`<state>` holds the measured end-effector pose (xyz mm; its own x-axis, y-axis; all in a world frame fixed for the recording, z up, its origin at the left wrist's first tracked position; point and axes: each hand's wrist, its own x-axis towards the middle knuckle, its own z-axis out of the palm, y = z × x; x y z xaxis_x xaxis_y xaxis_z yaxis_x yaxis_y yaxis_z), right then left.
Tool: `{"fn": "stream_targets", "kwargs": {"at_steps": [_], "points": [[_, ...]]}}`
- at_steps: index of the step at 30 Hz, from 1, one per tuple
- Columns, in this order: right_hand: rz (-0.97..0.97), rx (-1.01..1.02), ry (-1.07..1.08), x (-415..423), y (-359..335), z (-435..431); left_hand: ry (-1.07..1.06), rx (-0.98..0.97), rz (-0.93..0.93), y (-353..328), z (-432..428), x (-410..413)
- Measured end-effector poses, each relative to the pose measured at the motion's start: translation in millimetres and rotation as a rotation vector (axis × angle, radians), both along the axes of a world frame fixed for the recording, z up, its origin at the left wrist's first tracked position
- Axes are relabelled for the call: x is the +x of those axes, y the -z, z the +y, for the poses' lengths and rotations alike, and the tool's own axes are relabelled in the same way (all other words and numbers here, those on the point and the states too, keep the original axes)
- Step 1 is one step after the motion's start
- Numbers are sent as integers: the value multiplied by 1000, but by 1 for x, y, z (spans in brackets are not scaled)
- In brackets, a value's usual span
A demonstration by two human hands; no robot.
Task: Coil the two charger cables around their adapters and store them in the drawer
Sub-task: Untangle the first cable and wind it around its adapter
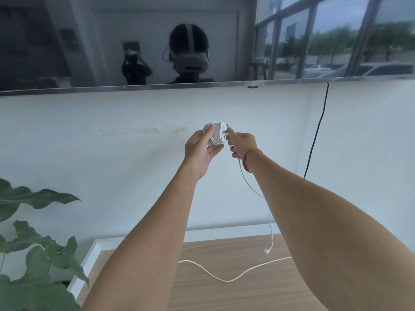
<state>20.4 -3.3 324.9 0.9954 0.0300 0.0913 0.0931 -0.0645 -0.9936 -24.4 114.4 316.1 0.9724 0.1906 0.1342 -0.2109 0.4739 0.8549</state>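
Note:
My left hand (202, 149) holds a white charger adapter (216, 134) up in front of the wall, with several turns of its white cable wrapped around it. My right hand (241, 143) pinches that cable right beside the adapter's prongs. The loose end of the cable (270, 234) hangs down from my right hand, its plug dangling just above the wooden top. A second white cable (224, 278) lies in a loose curve on the wooden cabinet top (247, 292). Its adapter is hidden behind my arms. No drawer is in view.
A dark TV screen (112, 41) hangs on the white wall above, reflecting people and windows. A black cord (314, 140) runs down the wall at the right. A leafy green plant (33, 254) stands at the lower left beside the cabinet.

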Motion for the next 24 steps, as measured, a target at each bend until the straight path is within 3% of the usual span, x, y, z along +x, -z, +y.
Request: {"fn": "stream_targets", "kwargs": {"at_steps": [12, 19, 24], "points": [[-86, -8, 124, 5, 0, 5, 13, 114, 70, 0, -7, 3], [11, -226, -134, -13, 25, 18, -147, 63, 58, -1, -12, 8], [12, -448, -262, -23, 18, 11, -295, 150, 79, 15, -6, 10]]}}
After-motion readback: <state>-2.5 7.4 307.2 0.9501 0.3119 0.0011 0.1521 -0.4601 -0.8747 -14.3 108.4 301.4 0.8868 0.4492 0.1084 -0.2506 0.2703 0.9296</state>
